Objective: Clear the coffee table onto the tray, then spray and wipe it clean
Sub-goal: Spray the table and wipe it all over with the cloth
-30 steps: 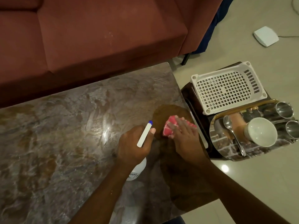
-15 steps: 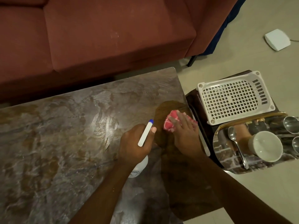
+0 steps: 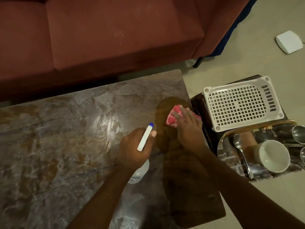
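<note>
**Cloth Down at the Coffee Table's Right End**

Your right hand [image 3: 188, 128] lies flat on a pink cloth [image 3: 171, 119], fingers straight and spread, pressing it against the coffee table [image 3: 66, 138] near its far right corner. The cloth sits on a darker brown patch of the marbled top. Just left of it, your left hand [image 3: 133, 151] is curled round the neck of a spray bottle [image 3: 140, 172], whose clear body stands on the table beneath your palm and whose white, blue-tipped nozzle points toward the table's far edge.

Off the table's right end a mirrored tray [image 3: 229, 159] with a gold rim carries a white cup [image 3: 272, 157] on its side, a spoon [image 3: 237, 142] and steel tumblers [image 3: 298, 133]. A white slotted basket [image 3: 239, 106] lies beside the tray, further from you, also off the table's right end. Beyond the table's far edge runs a red-brown sofa [image 3: 115, 38]. On the floor well beyond the table's far right corner lies a small white device [image 3: 288, 42].
</note>
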